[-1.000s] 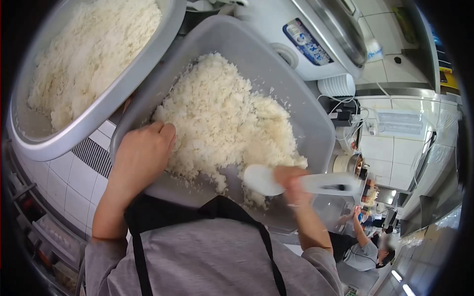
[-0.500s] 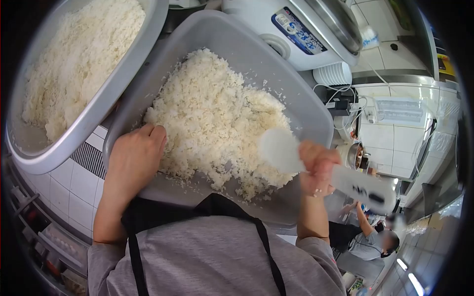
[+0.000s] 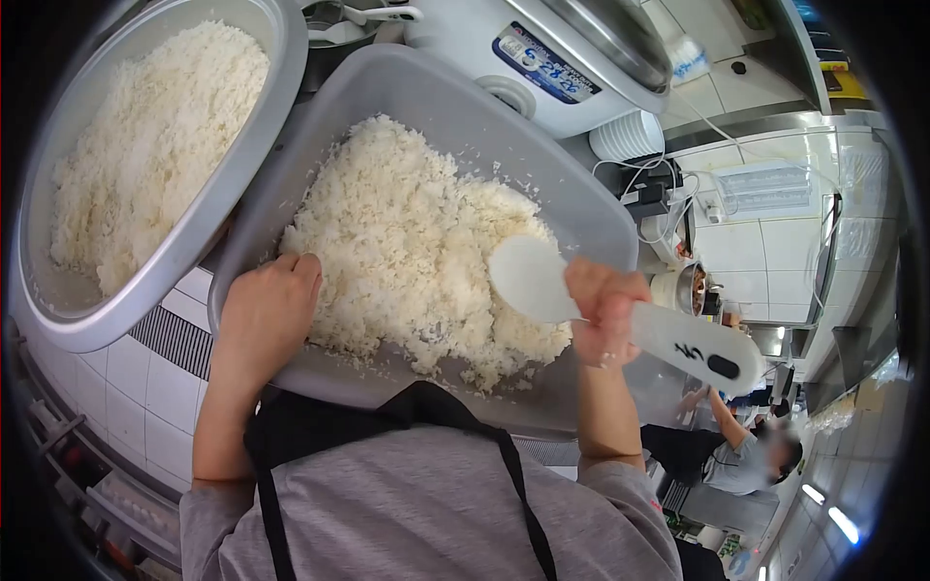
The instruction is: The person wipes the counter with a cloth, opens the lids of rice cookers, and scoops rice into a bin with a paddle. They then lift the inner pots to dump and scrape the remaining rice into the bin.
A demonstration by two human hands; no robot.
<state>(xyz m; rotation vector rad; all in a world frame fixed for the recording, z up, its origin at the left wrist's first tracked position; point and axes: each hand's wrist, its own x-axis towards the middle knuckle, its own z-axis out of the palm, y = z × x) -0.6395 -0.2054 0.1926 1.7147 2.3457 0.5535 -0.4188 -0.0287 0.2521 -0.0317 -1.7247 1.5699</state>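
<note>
Cooked white rice [image 3: 397, 232] lies heaped in a grey plastic tub [image 3: 572, 194] in front of me. My right hand [image 3: 608, 305] is closed round a white rice paddle [image 3: 693, 341] where its handle meets the blade. The paddle's broad blade rests against the right side of the heap, and the handle sticks out beyond the tub's rim. My left hand [image 3: 266, 312] lies over the tub's near left corner, fingers curled down beside the rice. Its fingertips are hidden, so what they grip does not show. Some rice grains stick to my right hand.
A metal pot [image 3: 286, 126] full of rice tilts at the tub's left. Behind the tub stand a white rice cooker [image 3: 465, 39] and stacked white cups [image 3: 628, 137] beside cables. Another person [image 3: 741, 455] works farther off at the right.
The paddle has shifted slightly left and up in view, its blade now sharp instead of blurred. My left hand keeps its place at the tub's corner. The whole view has tilted a little.
</note>
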